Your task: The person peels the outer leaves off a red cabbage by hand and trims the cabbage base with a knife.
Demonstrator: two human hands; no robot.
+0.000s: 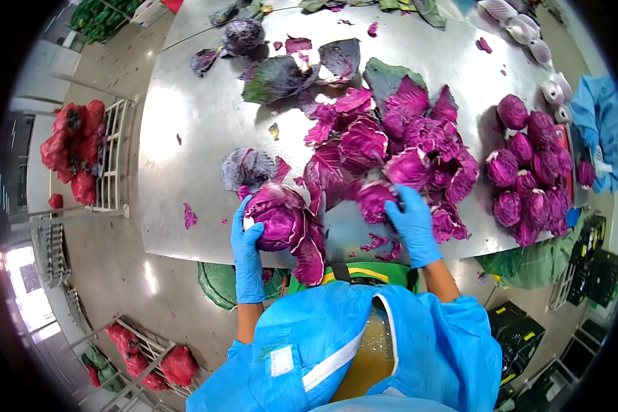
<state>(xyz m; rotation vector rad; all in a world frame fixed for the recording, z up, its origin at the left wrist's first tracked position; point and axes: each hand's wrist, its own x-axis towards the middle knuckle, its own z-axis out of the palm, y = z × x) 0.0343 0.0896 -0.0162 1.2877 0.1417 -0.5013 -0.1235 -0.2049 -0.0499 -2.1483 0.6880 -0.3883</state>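
My left hand [246, 237], in a blue glove, grips the left side of a red cabbage [275, 216] at the table's front edge. Loose outer leaves [309, 257] hang from that cabbage over the edge. To the right, my right hand [413, 223], gloved too, has its fingers on a smaller purple piece [375, 201]; whether it is a head or leaves I cannot tell. A heap of torn purple leaves [426, 137] lies beyond my hands. Just behind the left cabbage sits a dull, bluish cabbage [247, 168].
Trimmed cabbages [529, 168] are piled at the right of the metal table [178, 137]. Dark outer leaves [275, 79] and another cabbage [242, 36] lie farther back. White foam nets [522, 29] are at the back right. Red sacks [75, 147] stand on a rack at the left.
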